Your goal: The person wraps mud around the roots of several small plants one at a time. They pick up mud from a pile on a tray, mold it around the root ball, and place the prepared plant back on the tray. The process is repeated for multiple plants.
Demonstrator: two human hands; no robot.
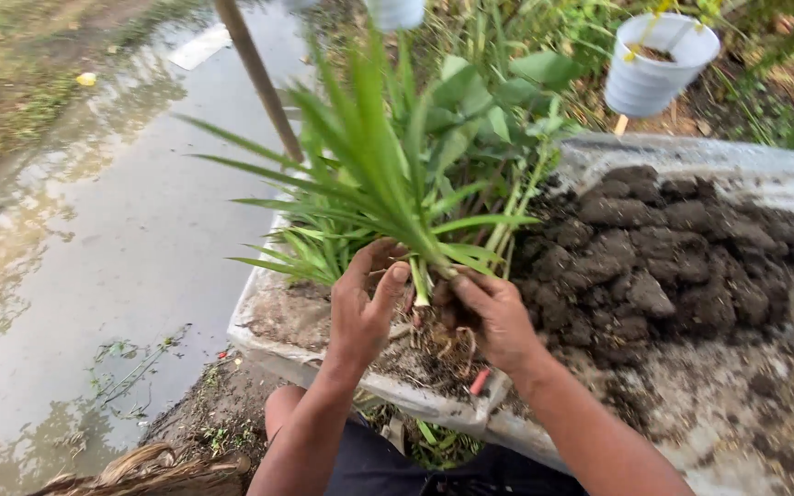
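Two bare hands meet at the base of a clump of long narrow green blade-leaved plants with pale stalks and tangled roots point(388, 174). Nearest the camera: person's knee and dark shorts, a frayed woven straw edge point(153, 468) at bottom left. Left hand point(365, 308) half curled, thumb up against the stalks, fingers wrapped round the near side of the root mass, bracing it. Right hand point(489, 312) closed on the stalk base from the other side, fingers pinching just above the roots, so the clump stands upright between both hands rather than flopping. Clump sits at the near left part of a grey-white, soil-smeared sheet or shallow tray point(755, 165) that holds the dirt off the ground. Small red object point(479, 381) lies at the sheet's near edge, kind unclear. Right of the hands, apart from them: heap of dark wet clay-like soil clods point(663, 248). Left: wet flooded pavement point(94, 239). Beyond: slanted brown wooden pole point(259, 78), broad-leaved green plants, white plastic bucket-shaped pot point(659, 60) hanging tilted with soil inside.
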